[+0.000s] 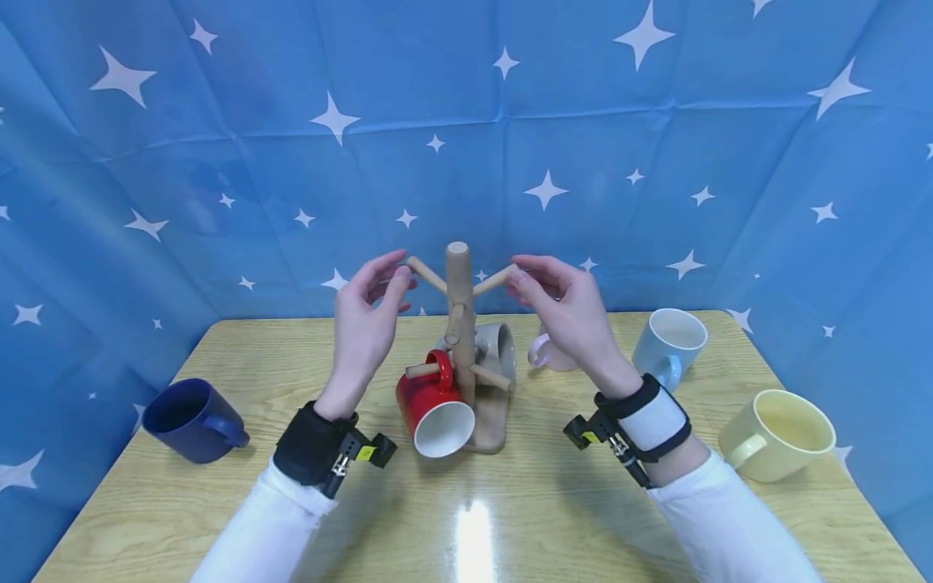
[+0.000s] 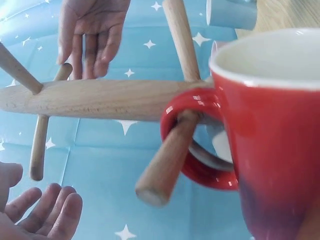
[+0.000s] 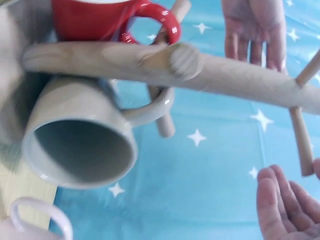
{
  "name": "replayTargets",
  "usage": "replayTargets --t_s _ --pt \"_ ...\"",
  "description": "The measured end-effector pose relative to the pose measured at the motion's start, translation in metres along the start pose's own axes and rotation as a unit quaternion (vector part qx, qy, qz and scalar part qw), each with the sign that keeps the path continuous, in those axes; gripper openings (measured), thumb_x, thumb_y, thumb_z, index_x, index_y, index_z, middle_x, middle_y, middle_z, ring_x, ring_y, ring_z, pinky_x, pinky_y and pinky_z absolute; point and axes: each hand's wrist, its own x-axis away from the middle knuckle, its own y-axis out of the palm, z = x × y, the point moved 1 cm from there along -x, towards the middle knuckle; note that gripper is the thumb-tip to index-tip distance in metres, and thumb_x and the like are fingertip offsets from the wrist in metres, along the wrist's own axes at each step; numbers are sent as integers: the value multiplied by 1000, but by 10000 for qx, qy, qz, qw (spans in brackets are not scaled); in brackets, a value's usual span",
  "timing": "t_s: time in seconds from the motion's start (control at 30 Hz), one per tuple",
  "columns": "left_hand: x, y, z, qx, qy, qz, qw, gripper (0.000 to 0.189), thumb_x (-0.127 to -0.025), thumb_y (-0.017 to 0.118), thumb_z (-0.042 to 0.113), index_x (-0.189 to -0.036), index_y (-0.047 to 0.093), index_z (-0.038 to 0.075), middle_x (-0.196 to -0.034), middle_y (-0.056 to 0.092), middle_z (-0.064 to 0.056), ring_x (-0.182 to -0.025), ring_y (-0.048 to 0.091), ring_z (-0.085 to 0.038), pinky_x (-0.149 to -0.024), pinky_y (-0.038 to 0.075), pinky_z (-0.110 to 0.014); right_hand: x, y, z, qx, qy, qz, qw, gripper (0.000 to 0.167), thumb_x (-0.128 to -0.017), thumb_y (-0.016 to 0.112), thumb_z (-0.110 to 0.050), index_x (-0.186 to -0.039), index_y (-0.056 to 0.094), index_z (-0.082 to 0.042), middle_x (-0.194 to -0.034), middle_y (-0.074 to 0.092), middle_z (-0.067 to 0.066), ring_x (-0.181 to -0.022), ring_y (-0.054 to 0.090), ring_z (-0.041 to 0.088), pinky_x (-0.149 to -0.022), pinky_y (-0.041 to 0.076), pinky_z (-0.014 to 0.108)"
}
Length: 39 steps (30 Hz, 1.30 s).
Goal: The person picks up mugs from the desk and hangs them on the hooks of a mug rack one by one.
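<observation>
A wooden mug tree (image 1: 459, 279) stands mid-table with pegs sticking out. On a lower left peg hangs a red mug (image 1: 421, 403), white inside, its handle looped round the peg (image 2: 167, 160). A pale grey mug (image 3: 80, 112) hangs by its handle from another lower peg, partly behind the post in the head view. My left hand (image 1: 367, 312) is beside the tip of the upper left peg, fingers loosely bent and holding nothing. At the upper right peg's tip is my right hand (image 1: 567, 304), fingers relaxed around it without a grip; I cannot tell whether it touches.
A dark blue mug (image 1: 191, 421) stands at the left of the table. To the right are a light blue mug (image 1: 666, 344) and a pale yellow mug (image 1: 776, 436). A pale pink mug (image 1: 555, 356) is partly hidden behind my right hand. A starry blue cloth (image 1: 466, 162) hangs behind.
</observation>
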Motion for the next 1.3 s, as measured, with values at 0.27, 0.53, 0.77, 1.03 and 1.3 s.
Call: replayTargets --t_s 0.27,0.53,0.77,1.03,1.3 --pt "24 -13 -11 -624 82 145 9979 38 -108 60 21 -144 62 10 -136 73 -12 -119 71 -26 -83 54 -7 18 -13 30 547 148 105 9983 37 -109 56 -22 -140 64 -3 -130 75 21 -122 71 35 -94 50 7" --pt "54 -17 -24 -954 288 354 9944 33 -106 64 18 -137 68 10 -129 76 -11 -116 73 -26 -85 54 -9 31 -23 64 937 492 311 9939 40 -110 55 -30 -139 66 -4 -134 73 19 -126 68 31 -94 47 7" --pt "71 -17 -34 -1216 475 492 9902 30 -102 68 10 -131 72 7 -126 77 -11 -112 73 -26 -87 56 -12 38 -23 88 1352 553 569 9876 35 -109 58 -23 -132 70 1 -125 75 23 -112 69 32 -85 47 8" --pt "78 -17 -37 -1370 854 532 9855 28 -99 70 7 -127 73 5 -123 78 -12 -110 74 -26 -86 60 -17 40 -14 107 1624 666 334 9839 35 -108 60 -23 -129 71 3 -120 76 25 -105 71 32 -80 50 13" --pt "78 -18 -40 -1522 927 443 9830 28 -98 72 8 -126 73 4 -123 78 -12 -111 75 -26 -87 66 -42 39 -8 120 1745 977 85 9798 37 -108 59 -24 -130 70 3 -120 76 25 -107 73 34 -83 55 25"
